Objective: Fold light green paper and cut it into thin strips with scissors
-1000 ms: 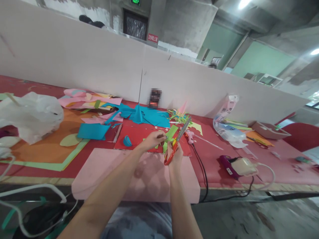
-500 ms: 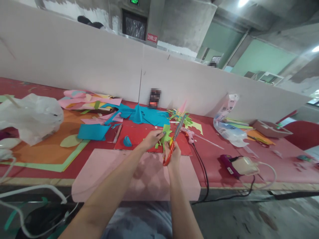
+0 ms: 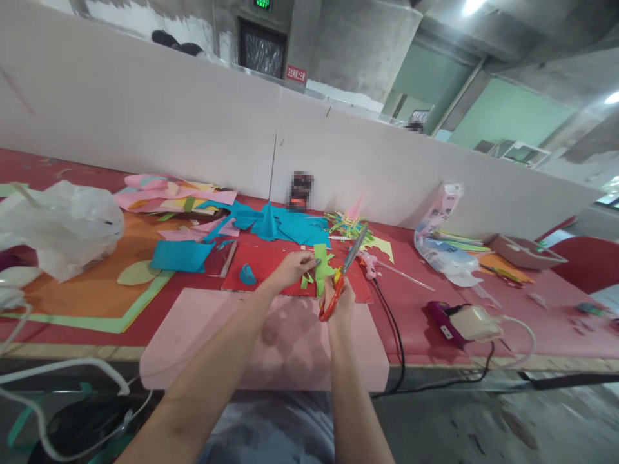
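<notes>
Green paper and orange-handled scissors in hand

The left hand [image 3: 296, 267] had its grip closed on the green paper [image 3: 321, 269]; the right hand [image 3: 339, 295] gripped the scissors [image 3: 346, 270], above the red worktop [image 3: 411, 328].

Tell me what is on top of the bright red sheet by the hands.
On the red sheet lie a small curled blue piece and some green scraps. Anything behind the left hand or the green paper is hidden.
</notes>
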`<state>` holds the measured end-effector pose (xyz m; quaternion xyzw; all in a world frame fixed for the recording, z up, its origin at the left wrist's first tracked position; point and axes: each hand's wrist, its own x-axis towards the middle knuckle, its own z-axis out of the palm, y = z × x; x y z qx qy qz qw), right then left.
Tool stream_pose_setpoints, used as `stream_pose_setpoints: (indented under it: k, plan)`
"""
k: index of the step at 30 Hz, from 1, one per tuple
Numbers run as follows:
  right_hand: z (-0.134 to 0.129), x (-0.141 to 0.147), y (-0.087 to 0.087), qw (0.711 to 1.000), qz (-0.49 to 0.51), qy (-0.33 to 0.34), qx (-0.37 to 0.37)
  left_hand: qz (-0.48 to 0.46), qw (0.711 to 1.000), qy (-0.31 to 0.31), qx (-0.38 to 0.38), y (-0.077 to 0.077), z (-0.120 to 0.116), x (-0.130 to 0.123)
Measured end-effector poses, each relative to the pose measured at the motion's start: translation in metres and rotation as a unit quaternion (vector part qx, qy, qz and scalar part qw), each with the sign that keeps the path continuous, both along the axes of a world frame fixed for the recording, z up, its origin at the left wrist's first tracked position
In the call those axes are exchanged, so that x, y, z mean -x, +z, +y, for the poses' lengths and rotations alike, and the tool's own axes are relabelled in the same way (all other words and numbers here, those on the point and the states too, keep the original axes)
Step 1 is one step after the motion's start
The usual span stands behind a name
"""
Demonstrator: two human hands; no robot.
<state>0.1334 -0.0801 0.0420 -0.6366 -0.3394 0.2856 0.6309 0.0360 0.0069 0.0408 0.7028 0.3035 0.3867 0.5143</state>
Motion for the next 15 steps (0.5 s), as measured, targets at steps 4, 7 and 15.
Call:
stream_pose_setpoints:
  k: [4, 7, 15]
  plan:
    - [-0.001, -0.004, -0.005, 1.0, -0.023, -0.001, 0.002, -0.004, 1.0, -0.021, 0.018, -0.002, 0.001, 0.001]
    - [-0.001, -0.005, -0.005, 1.0, -0.019, 0.001, -0.003, -0.016, 0.998, -0.047, 0.043, -0.004, 0.001, 0.0]
    - [-0.006, -0.002, 0.009, 1.0, -0.01, -0.01, 0.011, -0.063, 0.989, -0.094, 0.091, -0.005, 0.0, -0.001]
